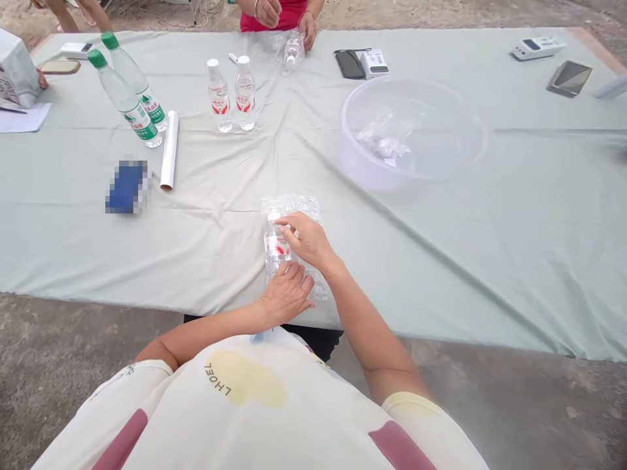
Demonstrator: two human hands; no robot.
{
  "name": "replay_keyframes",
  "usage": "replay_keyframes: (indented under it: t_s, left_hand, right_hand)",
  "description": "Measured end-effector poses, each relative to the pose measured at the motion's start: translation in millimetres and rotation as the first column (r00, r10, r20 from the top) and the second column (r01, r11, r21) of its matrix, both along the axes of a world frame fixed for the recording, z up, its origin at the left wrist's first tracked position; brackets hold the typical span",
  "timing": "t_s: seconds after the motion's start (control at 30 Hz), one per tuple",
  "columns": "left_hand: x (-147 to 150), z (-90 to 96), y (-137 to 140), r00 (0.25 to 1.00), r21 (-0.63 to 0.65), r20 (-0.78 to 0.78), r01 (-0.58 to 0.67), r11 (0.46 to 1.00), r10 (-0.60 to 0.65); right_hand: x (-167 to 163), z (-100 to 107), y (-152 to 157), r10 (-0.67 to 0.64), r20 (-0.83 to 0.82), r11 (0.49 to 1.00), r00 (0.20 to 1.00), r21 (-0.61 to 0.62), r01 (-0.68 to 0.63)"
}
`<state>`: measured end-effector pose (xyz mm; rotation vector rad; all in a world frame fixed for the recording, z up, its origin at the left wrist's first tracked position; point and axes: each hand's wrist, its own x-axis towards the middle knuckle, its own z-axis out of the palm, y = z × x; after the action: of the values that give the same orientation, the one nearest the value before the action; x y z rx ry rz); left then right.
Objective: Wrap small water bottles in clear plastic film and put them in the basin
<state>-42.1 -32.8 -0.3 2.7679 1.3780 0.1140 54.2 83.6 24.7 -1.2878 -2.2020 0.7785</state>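
Note:
A small clear water bottle with a red-and-white label lies on a sheet of clear plastic film near the table's front edge. Its cap points away from me. My right hand reaches over the bottle's neck, fingers bent around it and thumb near the label. Lower down, my left hand rests with curled fingers on the bottle's base, which it partly hides. Crinkled film shows beyond the cap and to the right of the bottle.
Two similar small bottles, two green-capped bottles and a film roll stand or lie left. A translucent basin holds plastic-wrapped items. Across the table, another person's hands handle a wrapped bottle. A blue pixelated object lies left.

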Motion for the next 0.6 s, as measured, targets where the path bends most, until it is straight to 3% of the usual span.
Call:
replay_keyframes:
  t_s: [0.07,0.17,0.27,0.4,0.5,0.6]
  left_hand:
    - [7,0.5,3,1.0,-0.025,-0.008,0.008,1.0,-0.008]
    - [18,3.4,7,0.999,-0.065,-0.018,0.027,0.997,-0.028]
    - [30,4.1,14,0.995,-0.108,0.002,0.095,0.99,-0.096]
    - [47,-0.7,26,0.978,-0.185,0.02,0.207,0.961,-0.207]
    - [56,-2.5,32,0.966,-0.207,0.045,0.259,0.944,-0.255]
    - [62,-0.9,35,0.95,-0.251,0.139,0.309,0.917,-0.281]
  right_hand:
    - [-12,3,1,0.066,0.059,0.997,0.996,-0.044,-0.063]
    - [-20,0,10,-0.033,0.103,0.992,0.994,-0.116,0.045]
    - [-10,-6,21,-0.104,0.08,0.966,0.991,-0.23,0.12]
    - [11,-6,29,-0.066,0.093,0.92,0.993,-0.38,0.097]
    - [25,-1,31,-0.045,0.16,0.95,0.986,-0.3,0.092]
    - [35,8,30,-0.142,0.255,0.974,0.956,-0.137,0.182]
